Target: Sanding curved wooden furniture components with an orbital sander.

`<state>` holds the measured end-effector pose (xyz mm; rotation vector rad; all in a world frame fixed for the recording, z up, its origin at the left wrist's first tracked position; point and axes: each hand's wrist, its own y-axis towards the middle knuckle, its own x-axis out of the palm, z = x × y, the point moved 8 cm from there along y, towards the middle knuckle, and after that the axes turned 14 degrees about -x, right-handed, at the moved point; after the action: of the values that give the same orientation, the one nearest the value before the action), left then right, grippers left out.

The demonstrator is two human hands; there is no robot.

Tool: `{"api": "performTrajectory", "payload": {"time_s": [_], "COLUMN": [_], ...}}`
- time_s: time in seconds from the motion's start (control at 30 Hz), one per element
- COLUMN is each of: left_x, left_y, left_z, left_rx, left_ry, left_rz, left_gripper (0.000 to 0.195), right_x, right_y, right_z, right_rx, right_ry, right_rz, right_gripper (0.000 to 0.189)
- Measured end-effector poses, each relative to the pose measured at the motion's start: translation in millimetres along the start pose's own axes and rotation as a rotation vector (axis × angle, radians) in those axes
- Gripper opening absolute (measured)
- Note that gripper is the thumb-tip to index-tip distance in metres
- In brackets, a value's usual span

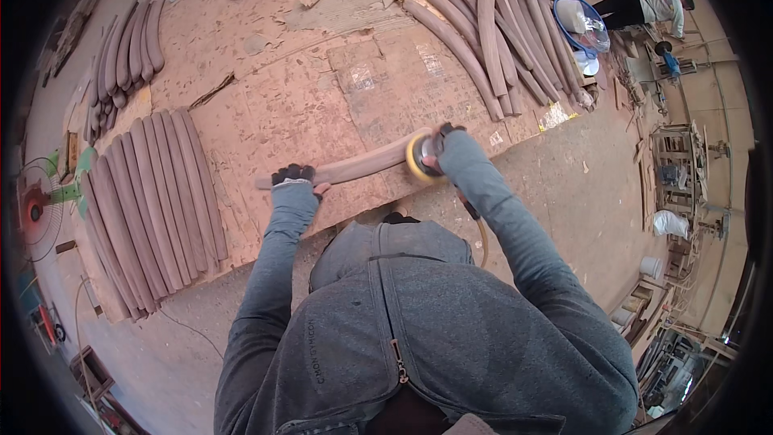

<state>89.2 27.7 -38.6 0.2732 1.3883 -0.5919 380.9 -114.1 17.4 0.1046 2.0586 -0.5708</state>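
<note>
A curved wooden piece lies on the dusty work table near its front edge. Around the piece's left part my left hand is closed, in a dark glove with bare fingertips. My right hand grips a round pneumatic sander with a yellow-rimmed pad, held tilted at the right end of the wood. A hose hangs from the sander past the table edge.
Curved wooden pieces lie side by side at the left, with another stack behind and a loose pile at the back right. A fan stands far left. Another person is at the upper right.
</note>
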Motion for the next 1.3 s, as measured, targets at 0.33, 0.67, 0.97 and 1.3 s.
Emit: {"api": "performTrajectory", "payload": {"time_s": [0.33,0.67,0.97,1.3], "left_x": [6,18,15,-11], "left_y": [-5,-4,-6,24], "left_z": [-15,-32,-29,-1], "left_rx": [0.024,0.076,0.1,0.315], "left_ry": [-0.058,-0.084,-0.056,-0.035], "left_rz": [0.044,0.035,0.098,-0.039], "left_gripper": [0.051,0.055,0.055,0.051], "right_x": [52,-2,94,-3], "right_y": [26,33,3,17], "right_z": [-162,-9,-142,-13], "right_rx": [-0.514,0.016,-0.578,0.04], "right_ry": [-0.232,-0.154,-0.274,0.096], "right_rz": [-0.022,0.157,0.196,0.353], "right_gripper": [0.023,0.032,0.029,0.054]}}
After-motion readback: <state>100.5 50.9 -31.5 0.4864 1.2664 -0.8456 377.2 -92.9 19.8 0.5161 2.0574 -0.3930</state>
